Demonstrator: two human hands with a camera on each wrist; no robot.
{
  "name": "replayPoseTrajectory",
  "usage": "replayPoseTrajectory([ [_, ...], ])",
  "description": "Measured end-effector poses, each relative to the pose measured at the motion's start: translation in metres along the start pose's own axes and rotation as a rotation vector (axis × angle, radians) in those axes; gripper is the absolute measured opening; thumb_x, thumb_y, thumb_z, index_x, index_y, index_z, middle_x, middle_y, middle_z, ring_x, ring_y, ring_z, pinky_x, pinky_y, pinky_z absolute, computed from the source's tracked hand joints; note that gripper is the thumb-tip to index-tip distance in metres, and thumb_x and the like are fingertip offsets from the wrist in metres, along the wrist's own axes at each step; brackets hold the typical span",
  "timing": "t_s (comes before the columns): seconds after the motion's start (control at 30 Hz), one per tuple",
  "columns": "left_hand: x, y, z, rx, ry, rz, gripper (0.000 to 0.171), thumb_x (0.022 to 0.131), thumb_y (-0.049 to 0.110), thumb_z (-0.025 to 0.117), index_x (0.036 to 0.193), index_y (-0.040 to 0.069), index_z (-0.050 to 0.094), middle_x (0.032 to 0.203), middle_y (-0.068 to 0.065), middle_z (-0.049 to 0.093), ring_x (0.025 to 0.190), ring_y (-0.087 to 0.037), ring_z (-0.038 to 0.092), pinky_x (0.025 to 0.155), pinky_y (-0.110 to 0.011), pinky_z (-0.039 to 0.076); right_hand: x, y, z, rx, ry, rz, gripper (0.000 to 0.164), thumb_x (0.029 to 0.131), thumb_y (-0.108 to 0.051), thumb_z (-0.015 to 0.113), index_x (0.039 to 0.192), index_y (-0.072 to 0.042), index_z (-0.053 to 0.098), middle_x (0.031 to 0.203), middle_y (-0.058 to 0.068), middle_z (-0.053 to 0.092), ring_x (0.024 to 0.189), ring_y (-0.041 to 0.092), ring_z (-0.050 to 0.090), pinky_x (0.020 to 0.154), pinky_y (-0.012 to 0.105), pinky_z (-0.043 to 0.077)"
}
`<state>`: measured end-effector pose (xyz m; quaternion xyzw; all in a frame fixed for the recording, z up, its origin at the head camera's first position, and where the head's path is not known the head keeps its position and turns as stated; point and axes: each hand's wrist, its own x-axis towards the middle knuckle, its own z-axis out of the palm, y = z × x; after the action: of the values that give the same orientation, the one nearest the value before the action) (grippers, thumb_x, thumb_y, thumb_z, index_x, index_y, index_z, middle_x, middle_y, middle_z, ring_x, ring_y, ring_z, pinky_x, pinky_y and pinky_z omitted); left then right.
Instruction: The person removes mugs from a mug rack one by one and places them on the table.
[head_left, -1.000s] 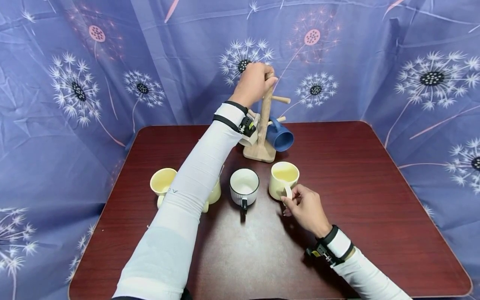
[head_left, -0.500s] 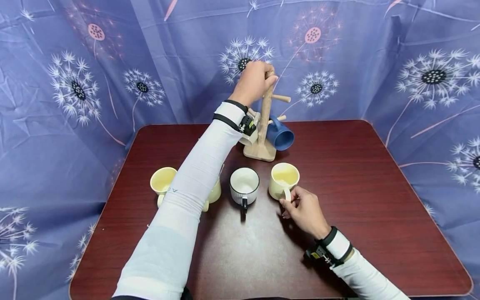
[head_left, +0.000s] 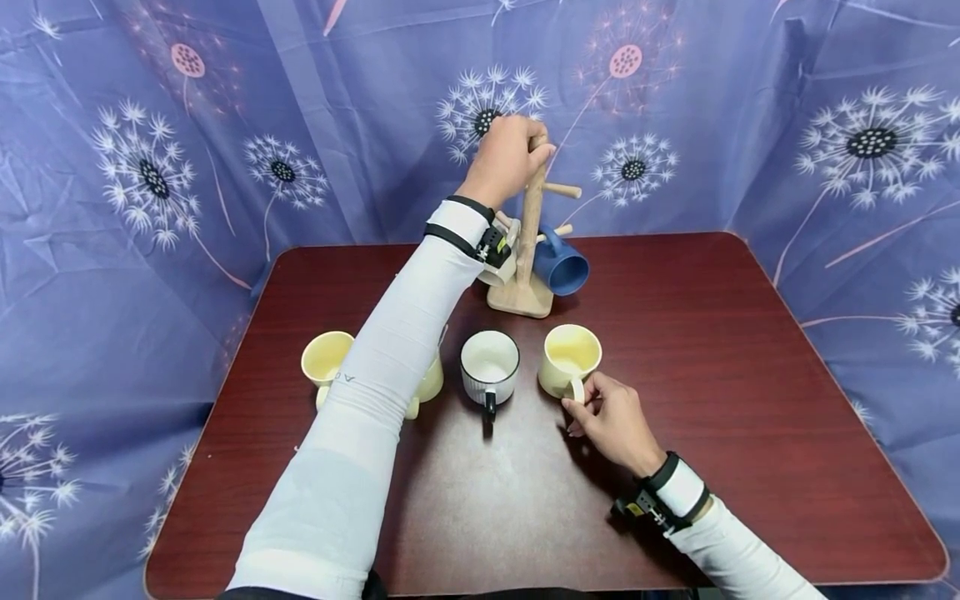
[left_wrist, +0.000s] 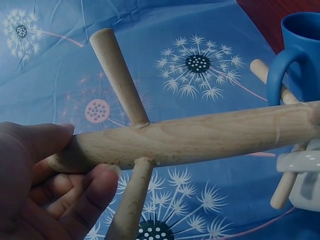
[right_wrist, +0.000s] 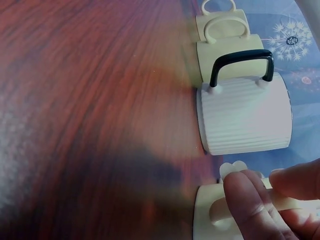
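My left hand point(head_left: 507, 160) grips the top of a wooden mug tree point(head_left: 530, 225), its thumb and fingers around the post point(left_wrist: 200, 137) in the left wrist view. On a lower peg hangs a blue mug point(head_left: 561, 268), mouth tilted down. A whitish mug point(head_left: 498, 271) hangs on the other side, partly behind my wrist. With thumb and fingers my right hand point(head_left: 615, 419) pinches the handle of a pale yellow mug point(head_left: 553, 371), which stands upright on the table. Left of it stands a white ribbed mug point(head_left: 487, 385) with a black handle and rim.
Two more yellow mugs stand to the left on the dark red table point(head_left: 720, 333): one at the far left point(head_left: 318, 354), the other point(head_left: 431, 383) mostly behind my left forearm. An upper peg point(head_left: 562, 191) sticks out bare. A blue patterned cloth point(head_left: 360, 108) encloses the table.
The head view has shifted slightly. Both hands keep their holds, and the mugs and mug tree stay where they were.
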<state>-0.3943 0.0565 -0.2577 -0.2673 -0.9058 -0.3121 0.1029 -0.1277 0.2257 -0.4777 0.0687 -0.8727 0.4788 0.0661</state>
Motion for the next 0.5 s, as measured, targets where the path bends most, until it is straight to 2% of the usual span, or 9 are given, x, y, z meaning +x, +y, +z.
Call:
replayPoseTrajectory([
  [0.2,-0.0012,-0.0019,-0.0006,-0.035,0.003,-0.011,0.043,0.106,0.021,0.058,0.07,0.015,0.037,0.07,0.0,0.03,0.067,-0.012,0.035,0.062,-0.021,0.027,0.0032,-0.0005,-0.0016,0.024,-0.024,0.018,0.027,0.09,0.0,0.078,0.082,-0.005,0.053,0.082,0.012,0.068,0.055,0.013,0.072,0.047,0.027,0.057],
  [0.33,-0.0005,0.0008,0.0004,-0.053,-0.015,-0.04,0.042,0.107,0.024,0.057,0.071,0.015,0.037,0.071,0.0,0.03,0.067,-0.012,0.034,0.062,-0.022,0.027,0.003,0.0017,-0.0027,0.036,-0.029,0.023,0.028,0.089,0.0,0.078,0.081,-0.005,0.052,0.082,0.013,0.068,0.054,0.014,0.072,0.047,0.03,0.058],
  [0.4,-0.0002,0.003,0.0012,-0.051,-0.016,-0.086,0.043,0.106,0.029,0.06,0.073,0.015,0.037,0.072,0.0,0.029,0.067,-0.012,0.034,0.063,-0.022,0.028,0.0025,0.0028,-0.0026,0.044,-0.034,0.029,0.028,0.09,0.0,0.078,0.082,-0.004,0.052,0.081,0.013,0.069,0.054,0.014,0.072,0.048,0.032,0.058],
  [0.5,0.0006,0.0059,0.0016,-0.031,0.006,-0.192,0.047,0.102,0.04,0.067,0.073,0.016,0.038,0.073,0.001,0.027,0.065,-0.012,0.033,0.061,-0.022,0.03,0.0024,0.0031,-0.0016,0.057,-0.043,0.027,0.027,0.09,-0.001,0.079,0.082,-0.004,0.052,0.081,0.013,0.069,0.055,0.014,0.073,0.049,0.032,0.059],
])
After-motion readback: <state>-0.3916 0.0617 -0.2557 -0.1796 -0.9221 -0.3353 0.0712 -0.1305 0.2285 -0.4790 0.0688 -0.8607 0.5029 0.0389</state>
